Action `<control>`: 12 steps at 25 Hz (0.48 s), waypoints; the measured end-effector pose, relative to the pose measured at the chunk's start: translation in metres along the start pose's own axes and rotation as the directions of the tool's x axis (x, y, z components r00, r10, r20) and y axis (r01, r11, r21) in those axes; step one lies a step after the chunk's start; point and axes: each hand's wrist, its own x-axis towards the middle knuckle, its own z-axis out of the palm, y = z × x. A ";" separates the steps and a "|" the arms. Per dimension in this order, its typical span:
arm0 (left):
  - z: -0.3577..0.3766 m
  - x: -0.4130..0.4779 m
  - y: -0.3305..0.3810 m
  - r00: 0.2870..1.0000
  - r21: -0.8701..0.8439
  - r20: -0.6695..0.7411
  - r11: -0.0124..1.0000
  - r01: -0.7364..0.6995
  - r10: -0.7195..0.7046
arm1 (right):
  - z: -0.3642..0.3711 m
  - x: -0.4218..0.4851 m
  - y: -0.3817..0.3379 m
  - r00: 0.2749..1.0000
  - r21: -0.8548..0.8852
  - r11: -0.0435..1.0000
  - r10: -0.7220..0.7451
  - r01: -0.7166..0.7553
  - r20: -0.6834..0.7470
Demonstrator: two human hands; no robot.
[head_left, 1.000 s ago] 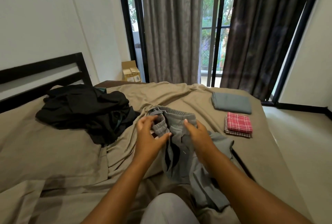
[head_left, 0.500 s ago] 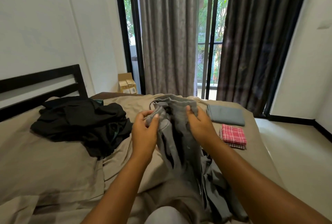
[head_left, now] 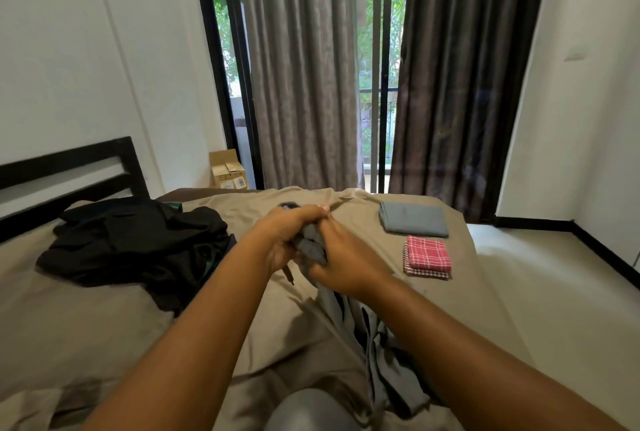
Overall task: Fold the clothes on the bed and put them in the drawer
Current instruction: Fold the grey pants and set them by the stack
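Fingers (head_left: 306,215) of left hand (head_left: 287,240) curled tight round the bunched top end of the grey trousers (head_left: 381,361), frame centre; right hand (head_left: 346,266) touching it, its fingers closed on the same bunch, so both hands grip cloth and neither is spread

Sweep from left: black headboard (head_left: 69,162) at left edge, bed (head_left: 86,333) with tan sheet across the lower frame, black clothes pile (head_left: 138,243) unfolded at centre left, well apart from the hands. Cardboard box (head_left: 228,171) on the floor behind the bed, by the grey curtain (head_left: 304,67)

Centre: trousers held up off the sheet at the hands, the rest hangs down and trails to lower centre right, beside a knee (head_left: 304,410) at bottom edge; a dark cord dangles under the left hand

Right of the hands: folded grey garment (head_left: 414,221) flat on the sheet, folded red checked cloth (head_left: 429,252) just in front of it, stacked on another checked piece, both near the bed's right edge. Drawer not in view

Step, as I read it: folding the trousers, early part, waist gathered and legs not yet lined up. A few items look done, black pile not yet folded, so the task is well short of halfway

Next move likely needs the hands to part along the waistband, shake the legs straight, lay them flat on the sheet between pile and folded stack, then fold; slack cloth may twist if not lifted clear
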 end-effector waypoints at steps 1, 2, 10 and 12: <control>0.000 0.003 0.003 1.000 -0.014 -0.024 1.000 0.012 -0.012 | 0.004 -0.004 0.002 0.999 0.089 0.995 0.042 -0.040 -0.025; 0.002 0.005 0.004 0.998 -0.037 -0.055 0.999 0.012 -0.014 | 0.010 -0.007 0.006 0.993 0.175 0.980 0.103 -0.092 -0.057; 0.014 -0.005 0.091 0.956 -0.431 -0.079 0.855 -0.287 0.282 | 0.024 -0.053 0.086 0.796 0.068 0.814 0.579 -0.577 -0.179; 0.004 -0.001 0.115 0.930 -0.510 -0.081 0.787 -0.349 0.360 | 0.007 -0.069 0.114 0.732 0.065 0.754 0.652 -0.654 -0.196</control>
